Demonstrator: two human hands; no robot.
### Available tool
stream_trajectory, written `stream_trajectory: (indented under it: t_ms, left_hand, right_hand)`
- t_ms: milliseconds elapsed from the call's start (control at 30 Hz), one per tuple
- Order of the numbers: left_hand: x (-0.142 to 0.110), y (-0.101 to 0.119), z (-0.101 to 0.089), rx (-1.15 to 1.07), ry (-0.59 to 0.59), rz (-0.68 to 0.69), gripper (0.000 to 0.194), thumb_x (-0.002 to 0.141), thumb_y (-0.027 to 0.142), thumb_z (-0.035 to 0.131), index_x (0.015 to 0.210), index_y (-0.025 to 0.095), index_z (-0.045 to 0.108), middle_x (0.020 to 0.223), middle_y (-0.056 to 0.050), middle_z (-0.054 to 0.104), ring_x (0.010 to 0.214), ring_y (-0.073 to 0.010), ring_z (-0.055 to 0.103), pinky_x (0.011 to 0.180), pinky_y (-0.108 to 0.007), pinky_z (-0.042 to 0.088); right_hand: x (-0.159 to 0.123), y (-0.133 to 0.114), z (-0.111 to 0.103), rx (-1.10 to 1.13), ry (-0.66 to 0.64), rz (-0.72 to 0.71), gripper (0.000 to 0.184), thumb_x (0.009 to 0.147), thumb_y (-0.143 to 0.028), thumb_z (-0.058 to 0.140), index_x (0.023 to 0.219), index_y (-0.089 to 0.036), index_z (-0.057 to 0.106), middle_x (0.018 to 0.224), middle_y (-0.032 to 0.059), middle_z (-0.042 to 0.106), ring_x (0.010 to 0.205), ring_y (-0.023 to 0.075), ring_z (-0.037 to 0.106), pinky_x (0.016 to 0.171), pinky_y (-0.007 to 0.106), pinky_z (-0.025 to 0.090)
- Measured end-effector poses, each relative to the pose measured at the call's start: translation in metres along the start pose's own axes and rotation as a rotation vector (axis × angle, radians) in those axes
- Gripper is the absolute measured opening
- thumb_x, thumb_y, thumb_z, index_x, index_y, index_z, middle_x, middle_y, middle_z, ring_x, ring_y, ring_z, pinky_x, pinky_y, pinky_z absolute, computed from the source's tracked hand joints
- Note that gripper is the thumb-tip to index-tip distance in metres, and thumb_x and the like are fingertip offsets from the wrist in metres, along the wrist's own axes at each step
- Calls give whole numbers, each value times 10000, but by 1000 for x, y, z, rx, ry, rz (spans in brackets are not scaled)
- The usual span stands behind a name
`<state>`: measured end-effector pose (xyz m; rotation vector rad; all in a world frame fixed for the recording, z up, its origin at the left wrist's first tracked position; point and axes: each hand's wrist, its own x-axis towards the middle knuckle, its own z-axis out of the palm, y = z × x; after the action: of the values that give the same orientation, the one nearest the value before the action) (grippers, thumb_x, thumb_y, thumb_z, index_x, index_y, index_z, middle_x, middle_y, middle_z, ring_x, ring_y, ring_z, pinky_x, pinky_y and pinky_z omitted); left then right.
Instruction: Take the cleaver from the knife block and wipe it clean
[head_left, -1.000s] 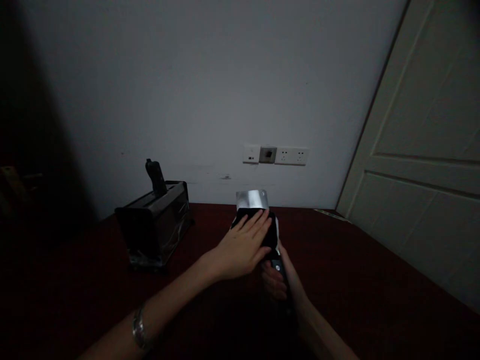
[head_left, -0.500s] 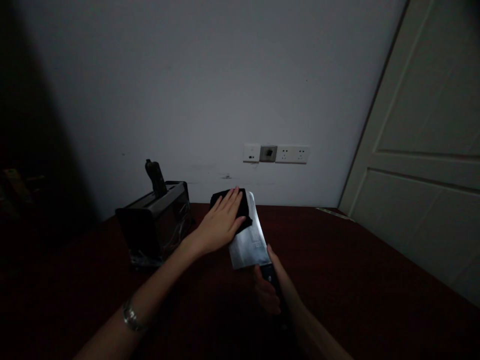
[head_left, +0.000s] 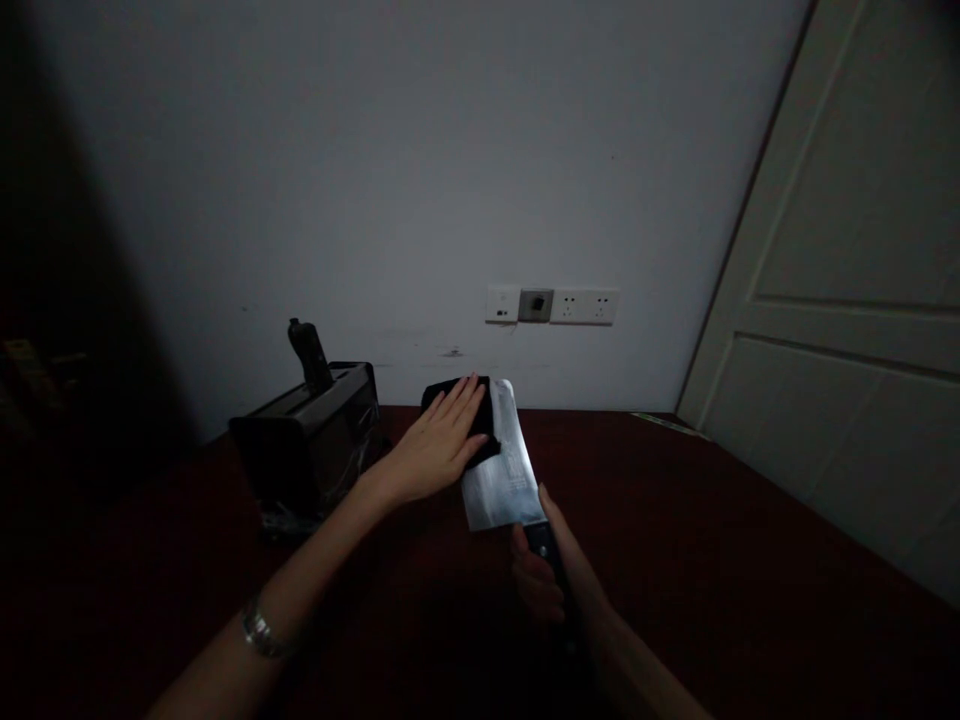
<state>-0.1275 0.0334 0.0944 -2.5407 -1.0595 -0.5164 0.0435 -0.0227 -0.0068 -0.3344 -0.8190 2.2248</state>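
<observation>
My right hand (head_left: 551, 565) grips the dark handle of a cleaver (head_left: 504, 470), its broad steel blade pointing away from me over the dark red table (head_left: 750, 560). My left hand (head_left: 439, 440) lies flat, fingers stretched out, pressing a black cloth (head_left: 481, 415) against the far left part of the blade. A metal bracelet (head_left: 259, 630) is on my left wrist.
A dark metal knife holder (head_left: 311, 440) stands at the left of the table with one black handle (head_left: 306, 350) sticking up. Wall sockets (head_left: 553, 305) sit on the grey wall behind. A pale door (head_left: 847, 300) closes the right side.
My left hand slid the black cloth from the blade's near end up to its far end, uncovering the steel. The cleaver tilted a little to the left.
</observation>
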Motion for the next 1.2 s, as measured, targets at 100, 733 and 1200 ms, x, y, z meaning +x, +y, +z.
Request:
stream_trajectory:
  t_ms: [100,733,1200]
  left_hand:
    - [-2,1,-1,16,-13,40,605,944,355,227,1444,131,-31,1504,-115,22,1379,-224,7,1113,-420,146]
    - [-2,-5,0,10,-7,45,573,950,341,217,1445,135,15,1508,-97,18,1379,-204,3,1124,-389,125]
    - [-5,48,-2,63,-34,202,599,923,349,314,1434,115,107,1506,-85,50,1377,-194,-23,1121,-364,156]
  right_hand:
    - [0,-2,0,-1,11,-16,665,768,-753,231,529,-181,473,304,-85,320,223,46,213,222,168,231]
    - [-2,-2,0,8,-29,-59,600,792,-696,327,543,-171,475,328,-85,338,228,41,217,226,157,238]
    - [3,-9,-21,-25,-300,-29,598,760,-671,429,439,-167,436,304,-54,384,225,52,324,228,155,281]
